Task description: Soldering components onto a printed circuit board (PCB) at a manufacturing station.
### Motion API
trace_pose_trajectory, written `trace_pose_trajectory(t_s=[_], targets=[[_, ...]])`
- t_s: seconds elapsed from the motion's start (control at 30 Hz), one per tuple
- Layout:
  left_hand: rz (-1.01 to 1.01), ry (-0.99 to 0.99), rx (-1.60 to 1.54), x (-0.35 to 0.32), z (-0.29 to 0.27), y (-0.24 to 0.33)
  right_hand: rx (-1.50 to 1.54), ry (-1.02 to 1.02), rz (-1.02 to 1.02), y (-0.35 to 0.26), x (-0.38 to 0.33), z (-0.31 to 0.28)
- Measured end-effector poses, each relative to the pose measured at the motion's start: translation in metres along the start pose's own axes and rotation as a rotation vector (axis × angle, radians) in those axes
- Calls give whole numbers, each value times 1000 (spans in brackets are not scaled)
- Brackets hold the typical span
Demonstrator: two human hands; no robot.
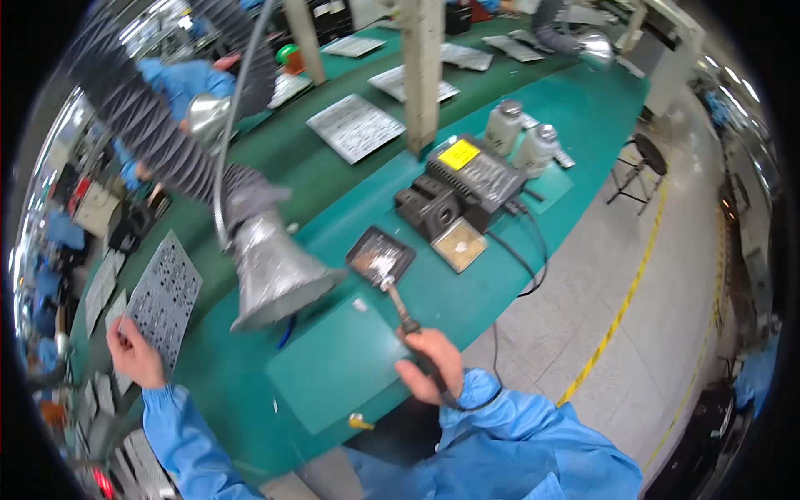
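Observation:
My right hand (433, 364) is closed round the handle of a soldering iron (402, 310). The iron's tip reaches the near edge of a small dark tray (400, 247) with brownish and silvery residue inside. On the left, my left hand (137, 354) is closed at the lower edge of a pale panel (165, 292) covered with dark spots or holes; its fingertips are partly hidden. A soldering station (492, 179) with a yellow label stands beyond the tray, beside a black iron holder (427, 204) and a square tan sponge (460, 244).
A silver fume-extraction hood (279, 271) on a grey ribbed hose hangs between my hands. Two pale bottles (503, 127) stand behind the station. A green mat (337, 362) covers the near bench. More spotted panels (356, 127) lie along the green belt, past a post (419, 75).

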State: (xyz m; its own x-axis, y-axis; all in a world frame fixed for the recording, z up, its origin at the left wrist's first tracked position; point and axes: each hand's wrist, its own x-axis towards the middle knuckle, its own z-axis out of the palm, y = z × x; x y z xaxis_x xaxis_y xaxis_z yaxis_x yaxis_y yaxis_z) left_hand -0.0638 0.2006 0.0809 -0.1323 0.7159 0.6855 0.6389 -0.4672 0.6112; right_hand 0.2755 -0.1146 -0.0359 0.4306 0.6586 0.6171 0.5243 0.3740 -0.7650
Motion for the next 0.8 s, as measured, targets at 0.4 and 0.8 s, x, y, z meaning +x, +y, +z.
trace_pose_trajectory(t_s=[0.4, 0.8], targets=[[-447, 29, -398, -191, -149, 119, 166, -188, -346, -34, -29, 28], [-1011, -286, -912, -231, -19, 95, -187, -601, -468, -15, 7, 10]])
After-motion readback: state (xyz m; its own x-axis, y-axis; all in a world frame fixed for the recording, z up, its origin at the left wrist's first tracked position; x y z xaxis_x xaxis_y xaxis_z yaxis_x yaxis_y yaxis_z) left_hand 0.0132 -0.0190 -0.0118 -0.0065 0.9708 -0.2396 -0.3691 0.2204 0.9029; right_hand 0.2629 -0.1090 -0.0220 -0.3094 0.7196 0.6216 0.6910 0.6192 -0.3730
